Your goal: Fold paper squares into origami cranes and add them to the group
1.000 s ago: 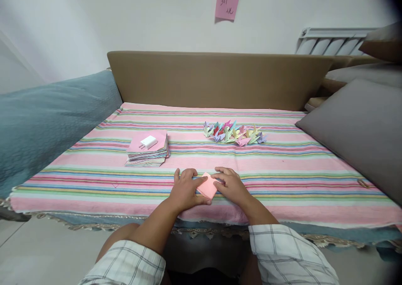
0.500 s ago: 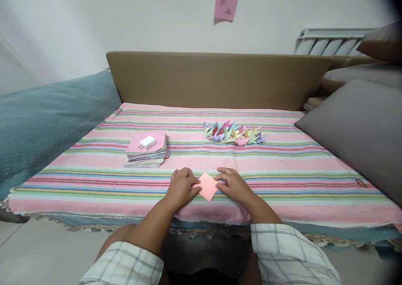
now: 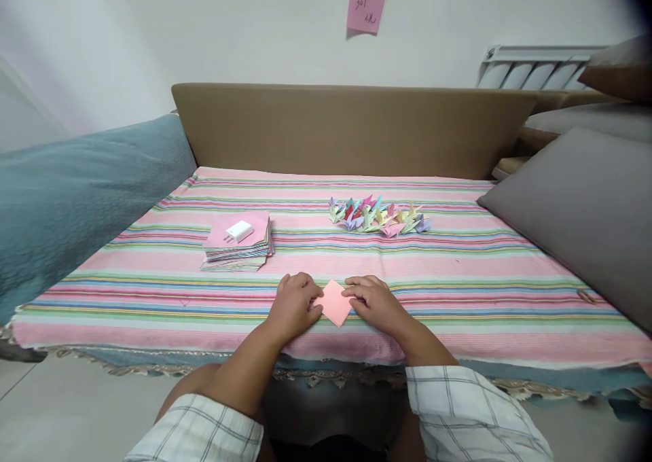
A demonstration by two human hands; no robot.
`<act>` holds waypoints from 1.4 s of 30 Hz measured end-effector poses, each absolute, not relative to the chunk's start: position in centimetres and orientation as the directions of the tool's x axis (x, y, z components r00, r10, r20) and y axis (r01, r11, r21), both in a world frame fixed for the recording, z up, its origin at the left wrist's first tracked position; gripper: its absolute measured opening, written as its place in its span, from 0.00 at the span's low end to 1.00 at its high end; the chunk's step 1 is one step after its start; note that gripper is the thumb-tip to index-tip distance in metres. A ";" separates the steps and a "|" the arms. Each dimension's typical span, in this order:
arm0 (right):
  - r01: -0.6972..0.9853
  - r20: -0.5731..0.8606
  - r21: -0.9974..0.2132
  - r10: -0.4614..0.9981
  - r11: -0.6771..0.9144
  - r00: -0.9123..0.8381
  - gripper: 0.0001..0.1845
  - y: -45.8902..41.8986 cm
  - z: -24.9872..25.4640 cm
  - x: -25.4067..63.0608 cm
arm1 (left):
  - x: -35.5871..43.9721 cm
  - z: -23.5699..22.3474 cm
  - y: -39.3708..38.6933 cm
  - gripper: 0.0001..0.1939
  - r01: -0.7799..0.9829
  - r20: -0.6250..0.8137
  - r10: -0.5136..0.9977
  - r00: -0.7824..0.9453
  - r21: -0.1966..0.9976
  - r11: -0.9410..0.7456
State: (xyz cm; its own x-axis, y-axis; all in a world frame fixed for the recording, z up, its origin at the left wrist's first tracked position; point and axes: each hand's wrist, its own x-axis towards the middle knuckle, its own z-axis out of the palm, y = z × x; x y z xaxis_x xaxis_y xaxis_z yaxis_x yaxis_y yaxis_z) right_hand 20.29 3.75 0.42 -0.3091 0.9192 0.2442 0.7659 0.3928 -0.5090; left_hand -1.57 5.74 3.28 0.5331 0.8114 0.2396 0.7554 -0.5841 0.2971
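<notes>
A small folded pink paper (image 3: 333, 303) lies flat like a diamond on the striped cloth (image 3: 458, 292), near its front edge. My left hand (image 3: 294, 304) is curled, its fingertips pressing the paper's left corner. My right hand (image 3: 374, 301) rests on the paper's right corner with its fingers bent and pressed down. Both hands hold the paper against the cloth.
A stack of coloured paper sheets (image 3: 237, 248) with a white charger (image 3: 239, 230) on top lies left of centre. Several folded paper cranes (image 3: 377, 217) sit in a row further back. A grey cushion (image 3: 581, 204) is at the right, a teal blanket (image 3: 76, 190) at the left.
The pink paper went from tilted and partly lifted to lying flat. Both hands drew to its two side corners.
</notes>
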 end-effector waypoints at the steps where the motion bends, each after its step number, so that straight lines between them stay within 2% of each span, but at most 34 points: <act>1: 0.770 0.246 -0.506 0.921 0.388 -0.303 0.15 3.7 0.4 20.2 | -1.2 3.1 5.5 0.13 0.743 0.263 0.792 0.552 0.276 -0.609; 7: 0.784 0.249 -0.500 0.928 0.367 -0.276 0.13 3.6 0.6 19.9 | 0.7 2.4 5.1 0.16 0.687 0.320 0.703 0.635 0.180 -0.704; 13: 0.789 0.242 -0.491 0.928 0.370 -0.284 0.11 3.7 0.5 20.0 | 1.1 1.3 4.8 0.20 0.648 0.277 0.652 0.706 0.120 -0.752; 20: 0.790 0.264 -0.490 0.926 0.369 -0.269 0.07 3.6 0.9 19.7 | 0.8 0.3 3.7 0.37 0.676 0.181 0.676 0.714 0.069 -0.733; 24: 0.787 0.267 -0.497 0.927 0.365 -0.262 0.06 3.7 0.9 19.7 | 0.5 0.2 2.9 0.40 0.683 0.164 0.679 0.716 0.037 -0.730; 29: 0.789 0.270 -0.505 0.933 0.349 -0.240 0.06 3.9 1.0 19.5 | 0.2 0.6 1.8 0.32 0.660 0.173 0.653 0.737 0.026 -0.751; 36: 0.784 0.296 -0.526 0.935 0.330 -0.195 0.07 4.5 0.5 19.0 | 0.2 1.0 2.1 0.10 0.613 0.371 0.571 0.732 0.006 -0.790; 39: 0.763 0.325 -0.535 0.922 0.362 -0.209 0.09 4.5 0.3 18.8 | 0.3 0.9 2.4 0.08 0.591 0.439 0.531 0.725 -0.001 -0.807; 42: 0.754 0.333 -0.535 0.915 0.382 -0.227 0.12 4.4 0.4 18.8 | 0.0 0.8 2.9 0.10 0.593 0.434 0.542 0.719 0.021 -0.805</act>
State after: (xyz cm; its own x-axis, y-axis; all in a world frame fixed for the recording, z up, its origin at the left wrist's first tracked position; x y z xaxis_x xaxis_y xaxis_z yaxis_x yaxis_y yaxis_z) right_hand 18.76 4.40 0.43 -0.2273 0.9153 0.3326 0.7541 0.3816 -0.5346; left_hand 0.00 2.88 0.84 0.7194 0.5420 0.4344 0.5933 -0.8047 0.0213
